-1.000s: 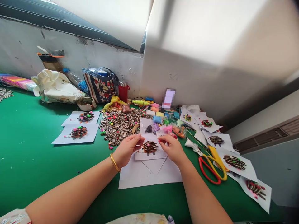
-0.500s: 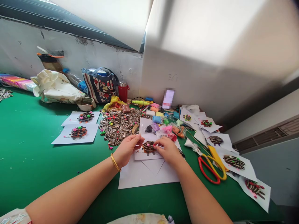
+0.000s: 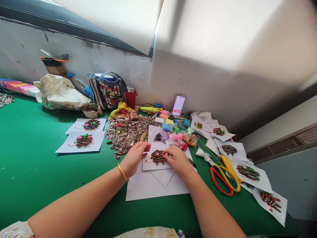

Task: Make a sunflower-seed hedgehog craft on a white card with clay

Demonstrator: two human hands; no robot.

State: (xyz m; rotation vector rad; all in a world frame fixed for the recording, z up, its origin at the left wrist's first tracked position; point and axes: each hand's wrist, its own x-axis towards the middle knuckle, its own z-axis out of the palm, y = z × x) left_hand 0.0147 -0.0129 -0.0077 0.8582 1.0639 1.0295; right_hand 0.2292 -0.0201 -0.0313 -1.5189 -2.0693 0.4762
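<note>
A small white card [image 3: 150,162] bearing a hedgehog made of striped sunflower seeds [image 3: 158,156] lies on larger white sheets [image 3: 148,185] on the green table [image 3: 37,172]. My left hand [image 3: 135,158], with a gold bangle at the wrist, pinches the card's upper left edge. My right hand [image 3: 177,160] rests on the hedgehog's right side with fingertips pressed together against the seeds; whether it holds a small piece I cannot make out.
A pile of sunflower seeds [image 3: 126,132] lies just beyond the card. Small bags of coloured clay [image 3: 178,137] sit behind my right hand. Red and yellow scissors [image 3: 224,178] lie to the right among finished hedgehog cards [image 3: 247,172]. Two more cards [image 3: 83,140], bags and a red flask [image 3: 130,97] stand at the left and back.
My right hand has moved left from the card's right edge onto the hedgehog's seeds. My left hand has kept its grip on the card.
</note>
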